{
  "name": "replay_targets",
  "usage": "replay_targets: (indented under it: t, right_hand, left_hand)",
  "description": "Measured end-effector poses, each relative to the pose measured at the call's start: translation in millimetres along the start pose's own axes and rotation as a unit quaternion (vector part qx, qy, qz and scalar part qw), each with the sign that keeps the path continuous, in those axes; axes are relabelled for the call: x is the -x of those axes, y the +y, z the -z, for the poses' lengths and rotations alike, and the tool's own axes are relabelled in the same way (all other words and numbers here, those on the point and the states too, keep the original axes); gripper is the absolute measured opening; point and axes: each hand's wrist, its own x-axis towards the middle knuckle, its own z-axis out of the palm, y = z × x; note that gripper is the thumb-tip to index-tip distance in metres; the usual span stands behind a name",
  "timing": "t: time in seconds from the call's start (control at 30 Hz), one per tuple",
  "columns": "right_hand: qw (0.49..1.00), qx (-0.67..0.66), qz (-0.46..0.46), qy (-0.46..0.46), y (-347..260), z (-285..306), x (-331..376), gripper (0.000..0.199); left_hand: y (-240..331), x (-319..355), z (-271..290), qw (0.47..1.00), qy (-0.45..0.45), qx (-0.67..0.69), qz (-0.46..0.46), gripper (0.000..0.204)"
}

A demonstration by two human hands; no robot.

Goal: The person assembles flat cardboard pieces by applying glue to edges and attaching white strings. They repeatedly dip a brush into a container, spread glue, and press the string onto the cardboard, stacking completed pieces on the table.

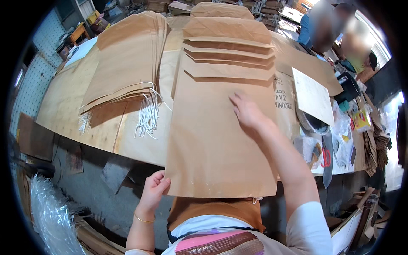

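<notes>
A large brown paper bag (212,140) lies lengthwise before me on the table, its near end reaching past the table's edge. My left hand (155,188) pinches its near left corner between thumb and fingers. On the bag's upper right part rests my right hand (247,111), palm down with fingers stretched out. Beyond it, several folded bag ends (229,55) overlap in steps. To the left is a stack of similar brown bags (127,59), with white strings (147,115) hanging from its near end.
A wooden table (63,102) carries the bags. At right are a white board (312,95) over a round container, red-handled scissors (326,158), clear plastic bags and a black jug (348,87). Other people (321,27) are at the far right. Clear plastic wrap (53,212) stands at lower left.
</notes>
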Motion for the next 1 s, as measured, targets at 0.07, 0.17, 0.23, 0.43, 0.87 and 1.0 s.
replay_targets:
  t: [0.07,0.17,0.23,0.43,0.87,1.0]
  right_hand:
    - [1.0,-0.009,-0.011,-0.01,5,12,-65,0.04]
    - [0.998,-0.059,-0.001,0.032,18,49,-143,0.044]
    - [0.996,-0.08,-0.032,0.023,32,69,-178,0.044]
    - [0.995,-0.08,-0.064,-0.008,49,88,-208,0.046]
    - [0.951,0.274,0.009,0.141,46,62,-202,0.042]
    - [0.933,0.269,0.048,0.234,34,70,-224,0.03]
  left_hand:
    - [-5,3,3,1.0,0.001,0.013,0.005,0.018]
    - [-7,8,4,0.999,0.031,-0.013,0.014,0.018]
    - [-10,8,7,1.0,0.026,0.0,0.018,0.017]
    - [-16,5,6,0.999,0.037,0.01,0.02,0.017]
    - [-31,-7,1,0.998,0.05,-0.018,-0.014,0.019]
    - [-18,-14,-4,0.988,0.085,-0.117,-0.063,0.015]
